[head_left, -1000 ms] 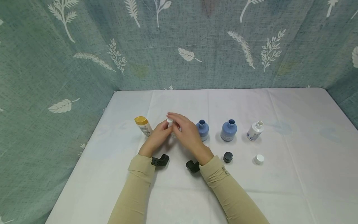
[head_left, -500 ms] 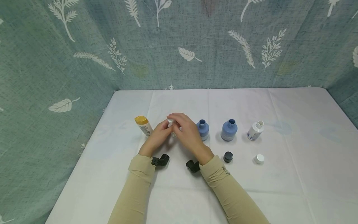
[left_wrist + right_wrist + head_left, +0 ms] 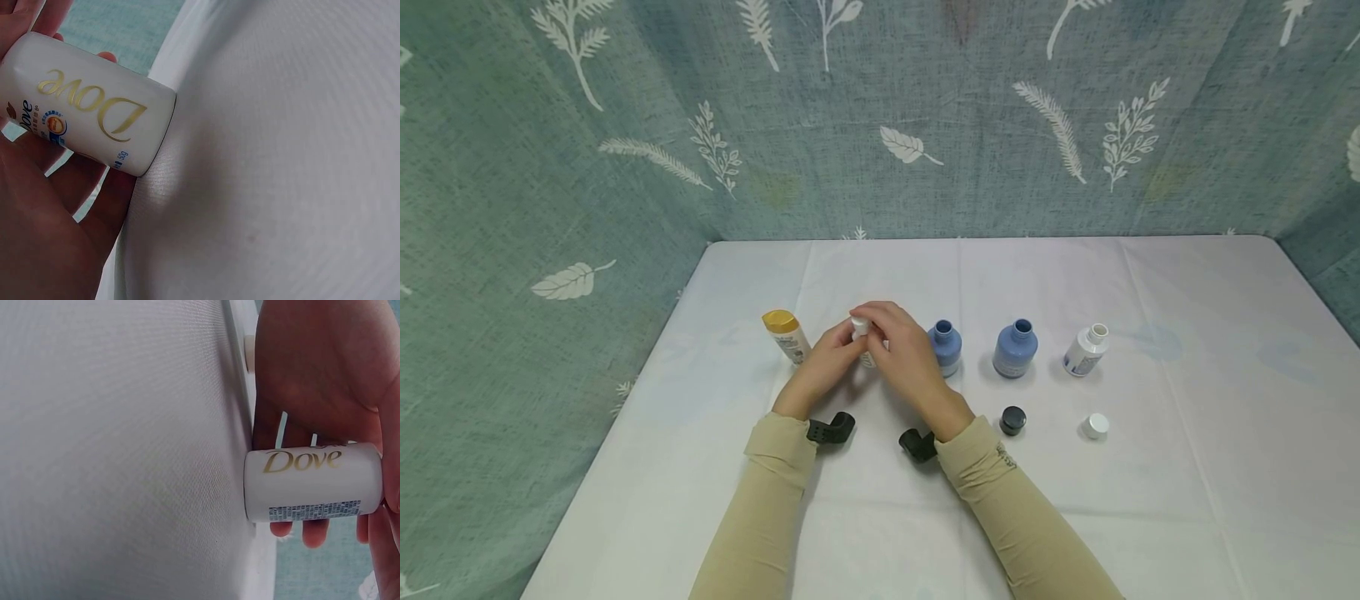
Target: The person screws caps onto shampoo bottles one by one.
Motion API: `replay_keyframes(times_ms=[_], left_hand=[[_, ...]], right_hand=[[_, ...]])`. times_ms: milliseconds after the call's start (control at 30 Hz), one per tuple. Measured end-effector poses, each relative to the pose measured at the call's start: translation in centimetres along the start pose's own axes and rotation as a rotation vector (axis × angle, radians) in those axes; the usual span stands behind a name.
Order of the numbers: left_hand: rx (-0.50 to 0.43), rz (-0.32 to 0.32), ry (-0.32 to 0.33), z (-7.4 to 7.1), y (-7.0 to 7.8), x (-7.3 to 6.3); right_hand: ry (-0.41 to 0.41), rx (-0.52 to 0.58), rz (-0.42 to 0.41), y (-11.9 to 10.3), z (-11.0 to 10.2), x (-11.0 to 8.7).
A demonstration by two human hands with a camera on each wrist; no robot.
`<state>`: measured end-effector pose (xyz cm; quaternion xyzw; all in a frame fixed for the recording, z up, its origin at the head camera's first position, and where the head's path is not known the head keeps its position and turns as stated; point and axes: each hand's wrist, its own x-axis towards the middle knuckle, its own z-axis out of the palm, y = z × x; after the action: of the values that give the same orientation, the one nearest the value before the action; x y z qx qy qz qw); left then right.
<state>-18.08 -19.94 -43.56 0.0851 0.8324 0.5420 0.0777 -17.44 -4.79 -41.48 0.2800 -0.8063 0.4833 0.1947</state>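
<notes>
A white Dove bottle (image 3: 87, 100) stands upright with its base on the table. In the left wrist view, my left hand (image 3: 50, 219) holds it, its fingers passing behind the body. Seen from the head, my left hand (image 3: 827, 362) is at the bottle's left side, and my right hand (image 3: 904, 354) reaches over from the right. My right thumb and fingers pinch the white cap (image 3: 860, 325) on top. In the right wrist view, my right hand (image 3: 325, 369) lies close around the bottle (image 3: 312, 484), with fingers behind it. Between the hands, most of the body is hidden from the head view.
Left of my hands stands a white bottle with a yellow cap (image 3: 786, 333). To the right stand two uncapped blue bottles (image 3: 946, 350) (image 3: 1015, 350) and an uncapped white bottle (image 3: 1084, 352). A black cap (image 3: 1012, 421) and a white cap (image 3: 1096, 427) lie nearer on the white-covered table (image 3: 865, 525).
A little more of the white cap shows between my fingers, and my right fingertips have shifted slightly on it. Both arms and the other bottles stay where they were.
</notes>
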Motion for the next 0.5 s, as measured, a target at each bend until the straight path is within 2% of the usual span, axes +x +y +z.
replay_keyframes(times_ms=[200,333,500], left_hand=[[0.004,0.024,0.013,0.1,-0.1,0.0],[-0.012,0.007,0.006,0.0,0.2,0.0],[-0.028,-0.003,-0.017,0.0,1.9,-0.7]], right_hand=[[0.000,0.004,0.014,0.0,0.0,0.0],[0.004,-0.013,0.012,0.0,0.0,0.0],[0.006,-0.034,0.009,0.0,0.0,0.0]])
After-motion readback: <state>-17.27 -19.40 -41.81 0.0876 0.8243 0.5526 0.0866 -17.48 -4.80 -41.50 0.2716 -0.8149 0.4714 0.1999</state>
